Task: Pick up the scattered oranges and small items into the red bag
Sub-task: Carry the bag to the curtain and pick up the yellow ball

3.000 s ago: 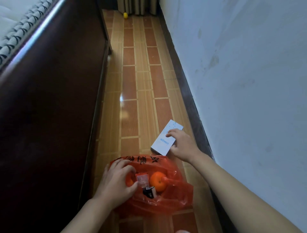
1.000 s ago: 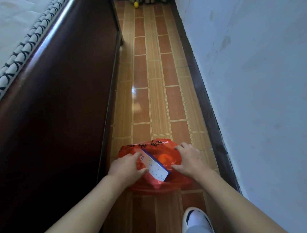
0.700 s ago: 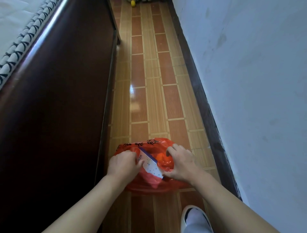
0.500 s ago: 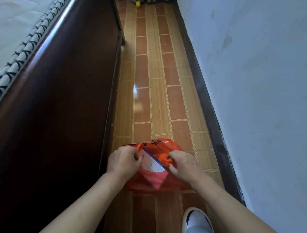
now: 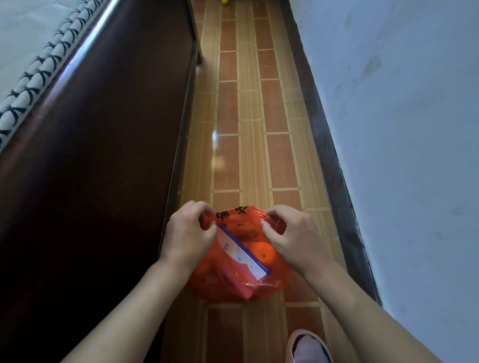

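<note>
Bag (image 5: 233,285) rim pinched, box (image 5: 239,255) between hands

Red bag (image 5: 223,287) with black characters, orange fruit (image 5: 263,253), white blue-edged box (image 5: 242,255).

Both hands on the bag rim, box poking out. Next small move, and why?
Probably keep the red bag held open and head for the small yellow item at the far end of the floor. The left hand and right hand pinch the bag's rim, the white box and an orange are inside.
</note>
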